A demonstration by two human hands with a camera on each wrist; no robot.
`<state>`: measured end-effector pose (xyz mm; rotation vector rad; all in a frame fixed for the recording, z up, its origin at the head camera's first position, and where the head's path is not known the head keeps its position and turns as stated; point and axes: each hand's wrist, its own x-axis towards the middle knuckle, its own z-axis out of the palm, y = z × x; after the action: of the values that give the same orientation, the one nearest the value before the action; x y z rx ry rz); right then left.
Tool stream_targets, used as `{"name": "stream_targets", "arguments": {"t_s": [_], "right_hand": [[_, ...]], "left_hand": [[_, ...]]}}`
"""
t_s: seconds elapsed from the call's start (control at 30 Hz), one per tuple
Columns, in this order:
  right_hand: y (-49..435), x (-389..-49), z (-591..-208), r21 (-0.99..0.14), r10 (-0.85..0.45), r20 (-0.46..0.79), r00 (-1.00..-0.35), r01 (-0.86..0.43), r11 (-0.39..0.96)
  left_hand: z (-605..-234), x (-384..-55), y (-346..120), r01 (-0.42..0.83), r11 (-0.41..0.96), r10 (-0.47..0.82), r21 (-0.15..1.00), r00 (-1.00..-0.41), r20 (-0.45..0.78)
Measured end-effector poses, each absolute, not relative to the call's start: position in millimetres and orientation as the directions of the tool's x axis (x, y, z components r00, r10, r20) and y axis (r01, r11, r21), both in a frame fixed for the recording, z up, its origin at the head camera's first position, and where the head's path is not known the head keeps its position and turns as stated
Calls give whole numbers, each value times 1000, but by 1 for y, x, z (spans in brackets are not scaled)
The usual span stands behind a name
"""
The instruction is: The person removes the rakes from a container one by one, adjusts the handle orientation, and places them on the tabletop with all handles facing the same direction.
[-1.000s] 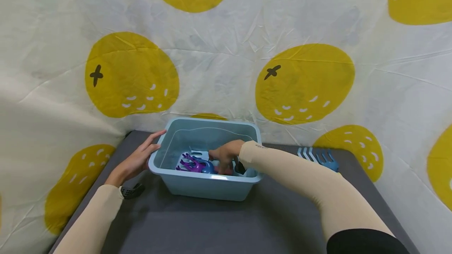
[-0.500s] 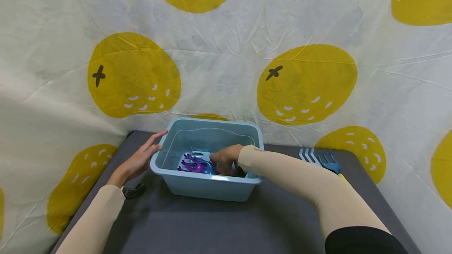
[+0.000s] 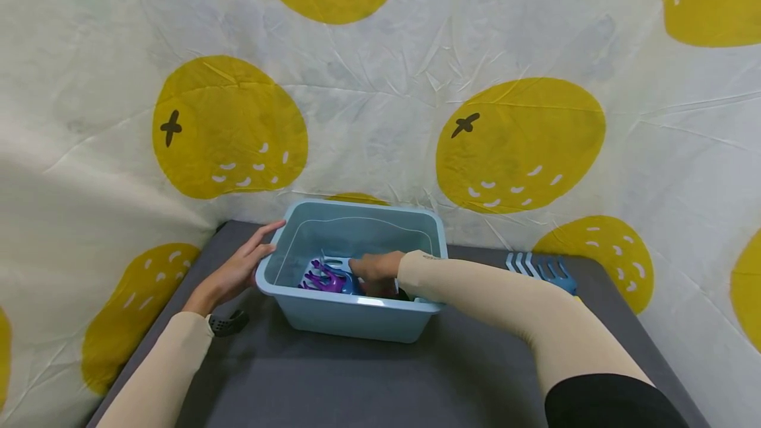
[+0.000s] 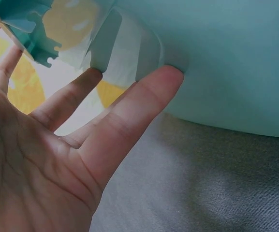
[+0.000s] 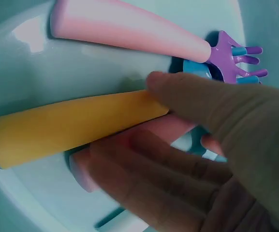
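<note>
My left hand (image 3: 234,273) rests at the left side of a light-blue plastic basin (image 3: 362,316). Its fingers are fairly straight in the left wrist view, with the thumb against the wall. Inside the basin, my right hand (image 3: 374,268) reaches among small garden hand tools. In the right wrist view, its thumb touches the end of a yellow handle (image 5: 76,123), while blurred fingers lie over a red-pink handle (image 5: 83,169) beside it. Above them lies a hand rake with a pink handle (image 5: 124,24) and purple prongs (image 5: 225,58). The yellow handle's tool head is hidden behind the hand.
On the right of the dark grey table (image 3: 345,382), a light-blue fork head (image 3: 523,264) and a darker blue hand fork (image 3: 559,275) lie partly behind the right forearm. A white curtain (image 3: 380,137) with yellow fruit prints hangs behind the basin.
My right hand has shifted slightly left and flattened lower among the tools in the basin. The left hand stays at the basin's side. The whole view drifts slightly.
</note>
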<state>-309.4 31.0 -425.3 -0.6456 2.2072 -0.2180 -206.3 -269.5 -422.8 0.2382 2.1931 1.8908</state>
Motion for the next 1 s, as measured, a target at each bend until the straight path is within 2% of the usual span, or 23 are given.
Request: {"name": "stream_targets", "arguments": {"t_s": [0.13,0.4,0.53,0.73,0.87,0.97,1.0], "right_hand": [[25,-325,-443,-299,-577,-632,-518,-524,797],[26,-325,-450,-296,-511,-675,-532,-439,849],[27,-325,-450,-243,-517,-675,-527,-503,830],[32,-316,-432,-275,-551,-664,-505,-520,809],[39,-349,-469,-371,-614,-641,-461,-514,774],[41,-351,-463,-395,-618,-640,-457,-494,775],[41,-340,-446,-381,-610,-637,-471,-495,781]], "left_hand": [[-421,-207,-269,-28,155,274,988,-959,-70],[-420,-206,-267,-30,152,269,988,-961,-71],[-420,-206,-266,-32,149,275,988,-959,-72],[-419,-206,-267,-21,156,274,988,-959,-64],[-420,-205,-268,-22,157,277,987,-959,-65],[-421,-205,-268,-26,157,276,987,-959,-69],[-421,-205,-269,-26,156,274,987,-959,-69]]}}
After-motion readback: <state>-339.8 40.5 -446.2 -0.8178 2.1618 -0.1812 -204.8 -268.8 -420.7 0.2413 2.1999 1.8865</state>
